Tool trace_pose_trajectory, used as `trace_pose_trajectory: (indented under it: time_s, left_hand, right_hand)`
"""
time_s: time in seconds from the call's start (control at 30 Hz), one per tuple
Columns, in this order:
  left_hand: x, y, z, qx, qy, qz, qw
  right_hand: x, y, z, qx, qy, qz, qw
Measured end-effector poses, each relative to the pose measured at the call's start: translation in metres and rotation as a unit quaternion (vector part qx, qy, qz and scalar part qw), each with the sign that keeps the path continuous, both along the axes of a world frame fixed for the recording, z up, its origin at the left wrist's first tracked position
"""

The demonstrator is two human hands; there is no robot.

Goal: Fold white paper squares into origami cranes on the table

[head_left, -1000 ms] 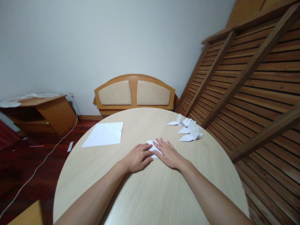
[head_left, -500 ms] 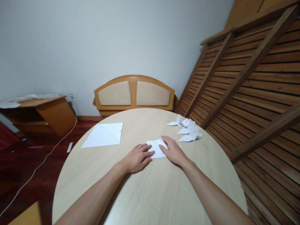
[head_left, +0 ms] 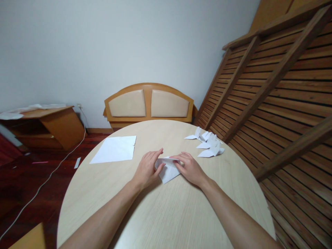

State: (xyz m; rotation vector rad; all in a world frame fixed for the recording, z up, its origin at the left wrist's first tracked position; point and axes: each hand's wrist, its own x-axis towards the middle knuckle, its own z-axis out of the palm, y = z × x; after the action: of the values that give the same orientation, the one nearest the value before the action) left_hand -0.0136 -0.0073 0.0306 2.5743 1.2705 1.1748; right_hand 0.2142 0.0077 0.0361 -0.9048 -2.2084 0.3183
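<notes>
A small folded piece of white paper [head_left: 168, 172] is between my hands near the middle of the table, turned with one corner toward me and its far edge slightly raised. My right hand [head_left: 190, 168] pinches its upper right edge between thumb and fingers. At the paper's left side is my left hand [head_left: 147, 168], thumb and fingers apart, the thumb tip resting against or just over the paper. Farther right on the table stand several folded white paper figures [head_left: 211, 148] with pointed ends, bunched together. Left of my hands lies a larger flat sheet of white paper [head_left: 114, 149].
The round light-wood table [head_left: 155, 214] carries all the paper. Beyond it stands a padded headboard [head_left: 149, 103] by the wall. A slatted wooden frame [head_left: 272, 103] leans along the right side. On the left are a low cabinet [head_left: 62, 126] and a white cable [head_left: 49, 178] on the floor.
The folded paper has turned from lying square and flat to a corner pointing toward me, with its far edge lifted. My left hand has opened and risen; my right fingers have closed on the edge.
</notes>
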Motion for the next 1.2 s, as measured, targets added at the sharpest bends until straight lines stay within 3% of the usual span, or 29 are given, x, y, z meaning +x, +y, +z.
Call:
trace_pose_trajectory:
  time_s: [0.23, 0.37, 0.5, 0.63, 0.83, 1.03, 1.2]
  left_hand:
    - [0.004, -0.003, 0.004, -0.027, -0.016, 0.016, 0.999]
    - [0.001, -0.003, 0.005, -0.044, -0.109, 0.046, 0.992]
    - [0.002, -0.003, 0.006, -0.082, -0.236, 0.071, 0.966]
    - [0.007, -0.007, 0.010, -0.105, -0.309, 0.053, 0.944]
    - [0.011, -0.013, 0.013, -0.131, -0.300, 0.012, 0.945]
    - [0.010, -0.010, 0.006, -0.149, -0.242, -0.014, 0.959]
    - [0.008, -0.007, 0.004, -0.162, -0.250, -0.031, 0.954]
  right_hand:
    - [-0.004, -0.005, 0.002, -0.044, 0.038, 0.012, 0.998]
    - [0.000, -0.003, 0.000, -0.077, 0.089, -0.003, 0.993]
    - [0.005, -0.002, 0.004, -0.057, 0.135, -0.031, 0.989]
    - [0.008, -0.004, 0.012, -0.054, 0.164, -0.053, 0.984]
    - [0.014, -0.004, 0.017, -0.033, 0.203, -0.114, 0.972]
    - [0.015, -0.002, 0.015, -0.055, 0.192, -0.098, 0.975]
    - [0.012, 0.002, 0.009, -0.098, 0.190, -0.090, 0.973]
